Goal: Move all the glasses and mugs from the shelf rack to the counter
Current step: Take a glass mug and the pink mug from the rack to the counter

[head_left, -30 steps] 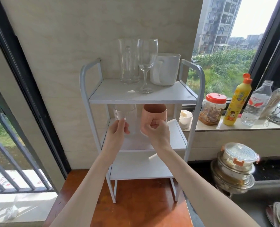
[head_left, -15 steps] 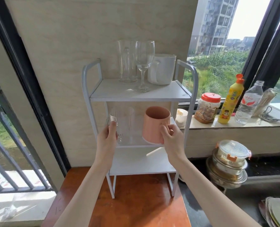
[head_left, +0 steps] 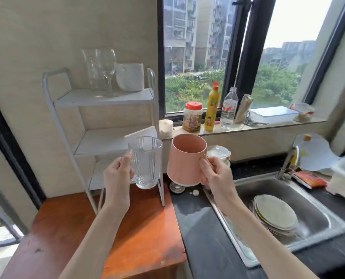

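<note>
My left hand (head_left: 118, 175) grips a clear ribbed glass mug (head_left: 146, 161) by its handle, held in the air in front of the white shelf rack (head_left: 66, 141). My right hand (head_left: 215, 174) holds a pink mug (head_left: 184, 160) beside it, above the dark counter (head_left: 199, 228). On the rack's top shelf stand a tall clear glass (head_left: 92, 70), a wine glass (head_left: 108, 69) and a white mug (head_left: 130, 77). The middle and lower shelves hold nothing that I can see.
The rack stands on an orange wooden top (head_left: 72, 228). A steel sink (head_left: 326, 218) at the right holds stacked plates (head_left: 275, 215), with a tap (head_left: 288, 161) behind. A jar (head_left: 192, 116), a yellow bottle (head_left: 211, 107) and a water bottle (head_left: 229, 108) line the window sill.
Both hands have pulled the glass mug and the pink mug out of the rack's middle shelf and carried them rightward toward the counter. My view has swung right, showing the sink.
</note>
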Available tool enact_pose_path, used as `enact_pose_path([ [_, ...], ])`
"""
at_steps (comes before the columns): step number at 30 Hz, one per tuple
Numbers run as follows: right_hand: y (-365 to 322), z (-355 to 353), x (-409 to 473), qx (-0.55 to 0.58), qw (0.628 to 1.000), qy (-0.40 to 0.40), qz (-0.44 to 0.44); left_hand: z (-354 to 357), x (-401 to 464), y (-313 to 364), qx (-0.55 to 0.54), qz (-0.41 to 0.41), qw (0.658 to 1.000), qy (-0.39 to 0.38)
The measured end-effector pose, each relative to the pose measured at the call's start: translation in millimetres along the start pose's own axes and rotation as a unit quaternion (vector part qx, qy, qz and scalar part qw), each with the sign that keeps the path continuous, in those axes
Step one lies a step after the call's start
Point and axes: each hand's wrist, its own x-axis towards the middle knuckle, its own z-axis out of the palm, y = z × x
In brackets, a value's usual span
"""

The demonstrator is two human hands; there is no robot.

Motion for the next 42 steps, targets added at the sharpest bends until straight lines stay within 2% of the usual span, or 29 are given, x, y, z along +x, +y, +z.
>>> enact_pose_path([
  [5, -8, -126, -73, -0.029, 0.995, 0.092, 0.019, 79, -91, -17, -0.024, -0.044, 0.996, -0.075],
  [7, -12, -199, -113, -0.056, 0.984, 0.167, 0.028, 132, -145, -24, -0.021, -0.085, 0.986, -0.145],
  [10, -14, -250, -142, -0.083, 0.976, 0.198, 0.039, 172, -178, -34, -0.038, -0.108, 0.976, -0.183],
  [14, -26, -351, -200, -0.099, 0.947, 0.3, 0.049, 259, -251, -39, -0.037, -0.137, 0.946, -0.292],
  [19, -29, -467, -266, -0.124, 0.897, 0.42, 0.064, 361, -346, -59, -0.071, -0.173, 0.903, -0.386],
  [23, -21, -558, -304, -0.128, 0.864, 0.483, 0.066, 440, -426, -85, -0.057, -0.193, 0.858, -0.472],
  [26, -19, -628, -321, -0.145, 0.837, 0.522, 0.082, 506, -480, -100, -0.065, -0.22, 0.83, -0.508],
  [32, -28, -755, -352, -0.167, 0.797, 0.571, 0.106, 631, -578, -107, -0.034, -0.246, 0.801, -0.545],
  [42, -5, -914, -417, -0.155, 0.72, 0.661, 0.141, 766, -730, -147, 0.018, -0.262, 0.725, -0.636],
])
